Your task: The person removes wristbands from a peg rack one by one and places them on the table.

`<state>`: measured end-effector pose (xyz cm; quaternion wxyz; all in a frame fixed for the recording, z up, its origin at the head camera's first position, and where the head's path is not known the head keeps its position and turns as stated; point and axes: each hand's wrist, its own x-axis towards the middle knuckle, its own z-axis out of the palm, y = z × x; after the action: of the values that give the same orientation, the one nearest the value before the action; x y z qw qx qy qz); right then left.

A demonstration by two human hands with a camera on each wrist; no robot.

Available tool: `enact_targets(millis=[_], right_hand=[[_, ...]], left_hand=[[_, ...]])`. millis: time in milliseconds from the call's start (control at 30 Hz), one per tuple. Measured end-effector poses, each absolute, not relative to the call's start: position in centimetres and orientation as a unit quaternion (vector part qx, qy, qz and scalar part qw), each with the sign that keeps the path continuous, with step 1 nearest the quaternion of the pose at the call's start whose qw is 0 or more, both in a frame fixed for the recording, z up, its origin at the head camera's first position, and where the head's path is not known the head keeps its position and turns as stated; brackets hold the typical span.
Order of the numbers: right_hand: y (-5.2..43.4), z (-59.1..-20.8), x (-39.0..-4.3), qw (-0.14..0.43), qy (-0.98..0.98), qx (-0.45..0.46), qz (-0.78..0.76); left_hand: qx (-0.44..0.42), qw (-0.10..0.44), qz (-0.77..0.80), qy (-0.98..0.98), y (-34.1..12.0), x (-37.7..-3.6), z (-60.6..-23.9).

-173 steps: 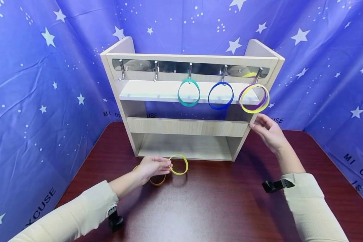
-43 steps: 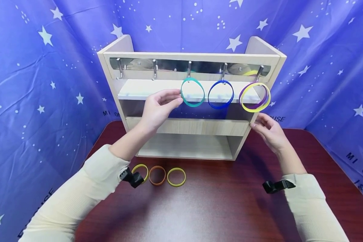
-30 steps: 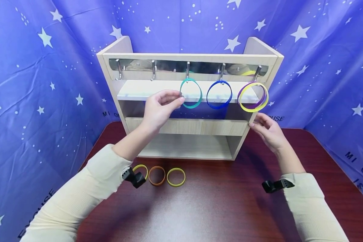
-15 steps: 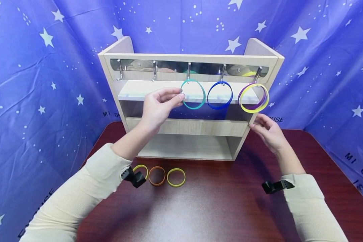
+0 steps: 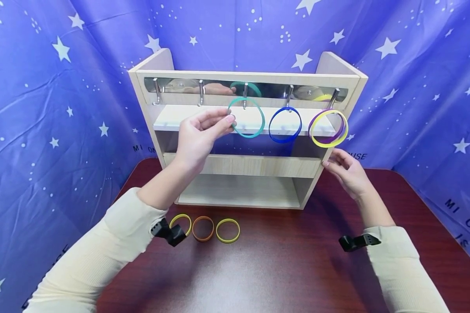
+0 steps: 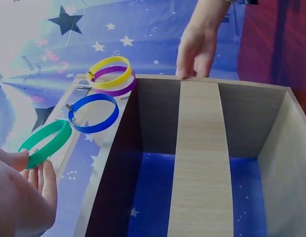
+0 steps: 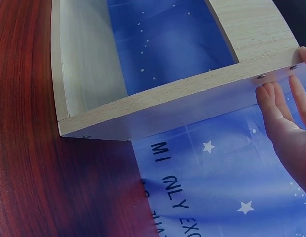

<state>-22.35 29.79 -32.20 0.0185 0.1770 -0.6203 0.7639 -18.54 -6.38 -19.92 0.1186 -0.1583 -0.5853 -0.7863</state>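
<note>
Left fingers [image 5: 223,122]: thumb and forefinger pinching the left edge of the teal ring [image 5: 246,118], other fingers loosely curled.
Left hand [image 5: 197,137]: raised in front of the top shelf.
Teal ring: one, at the middle hook [image 5: 244,90], top edge at the hook's tip, tilted toward the hand.
Right fingers [image 5: 334,157]: straight, tips resting on the rack's [image 5: 243,165] right side panel; gripping nothing.
Right hand [image 5: 346,171]: beside the rack, just above the table [image 5: 297,269].
Hung rings: four in all; besides the teal one, a blue ring [image 5: 285,125] on the fourth hook, yellow ring [image 5: 329,128] and purple ring [image 5: 326,129] together on the fifth.
Hooks: five on a mirrored rail; the two leftmost bare.
Table rings: three in a row before the rack, two yellow [image 5: 227,230] with an orange one [image 5: 203,228] between.
Sleeves: two, cream, each with a black wrist mount.
Backdrop: blue starred cloth [image 5: 43,108] behind and at both sides.
</note>
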Motion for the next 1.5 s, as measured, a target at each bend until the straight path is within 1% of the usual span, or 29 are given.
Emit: enact_targets(millis=[167,433,733,1167,1500], right_hand=[[29.8,-32.3,-22.4,0.018,-0.618,0.178,0.766],[29.8,-32.3,-22.5,0.016,-0.618,0.175,0.766],[29.9,-32.3,-22.3,0.012,-0.621,0.168,0.765],[29.9,-32.2,-22.4,0.009,-0.620,0.172,0.766],[29.9,-32.2,-22.3,0.010,-0.627,0.168,0.761]], left_hand=[[-0.138,0.084,-0.795,-0.585,-7.1,-18.2,-20.5],[-0.153,0.041,-0.789,-0.593,-8.3,-18.1,-21.6],[-0.155,0.023,-0.791,-0.591,-8.4,-17.6,-21.2],[-0.152,0.020,-0.805,-0.573,-8.0,-17.3,-20.1],[-0.125,-0.011,-0.806,-0.578,-8.1,-17.2,-21.4]])
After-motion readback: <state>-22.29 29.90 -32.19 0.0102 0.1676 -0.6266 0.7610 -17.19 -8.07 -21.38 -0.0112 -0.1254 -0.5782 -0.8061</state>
